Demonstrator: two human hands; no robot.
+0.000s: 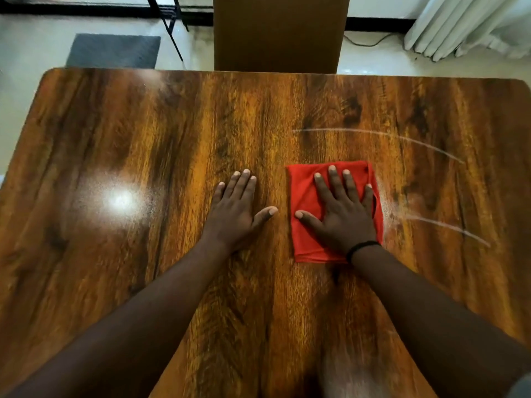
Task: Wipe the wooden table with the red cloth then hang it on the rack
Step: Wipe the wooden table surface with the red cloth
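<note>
While flat, right hand (342,209) covers red cloth (306,196).

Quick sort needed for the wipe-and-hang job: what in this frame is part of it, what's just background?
Part of the job:
red cloth, folded, flat on the table
wooden table
right hand, pressing flat on the cloth
left hand, flat on bare wood

Background:
chair back behind the table
grey mat on the floor
white curtain
black frame legs, maybe the rack, can't tell
</note>
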